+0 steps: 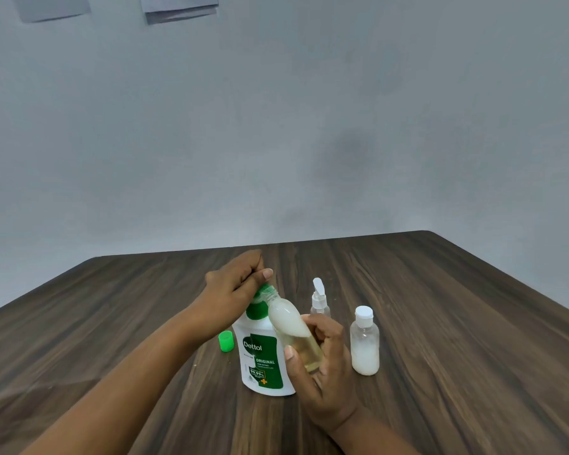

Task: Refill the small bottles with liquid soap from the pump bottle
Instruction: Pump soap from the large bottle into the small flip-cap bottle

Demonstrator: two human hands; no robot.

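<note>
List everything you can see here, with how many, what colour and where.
pump bottle: one, white and green, upright at table centre
small bottle: one, clear, whitish and yellowish liquid inside, tilted with mouth at the pump's spout
cap: one, green, on the table left of the pump bottle
spray bottle: one, clear with white head, behind the right hand
flip-cap bottle: one, clear with white cap, part full of white liquid, far right
table: one, dark wood
papers: two, pale, high on the wall
wall: one, grey
left hand: one, fingers curled over the pump head
right hand: one, grip round the small bottle
</note>
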